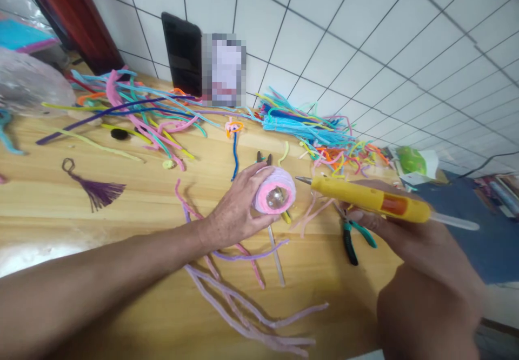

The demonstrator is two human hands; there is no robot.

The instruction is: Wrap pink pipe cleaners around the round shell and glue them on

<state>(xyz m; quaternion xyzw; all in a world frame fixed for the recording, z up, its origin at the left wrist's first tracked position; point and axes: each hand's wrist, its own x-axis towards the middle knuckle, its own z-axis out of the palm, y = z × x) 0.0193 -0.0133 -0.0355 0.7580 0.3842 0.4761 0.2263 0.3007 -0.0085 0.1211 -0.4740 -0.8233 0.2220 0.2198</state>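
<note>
My left hand (239,203) is closed round a small roundish piece wrapped in pink and lilac pipe cleaner (290,179), with a shiny clear centre facing me. In my right hand (405,241) is a yellow hot glue gun (357,192), with a clear glue stick (454,221) poking out of its back end. Its metal nozzle points left, close to the wrapped piece but apart from it. Below my left hand lie pink and lilac pipe cleaners (243,306) and a clear glue stick lying loose (277,257).
Pliers with teal and black handles (351,241) lie under my right hand. Bundled pipe cleaners (300,122) and loose ones (150,111) line the tiled wall (324,30). A black phone (182,52) leans there. A purple tassel (97,187) lies at left.
</note>
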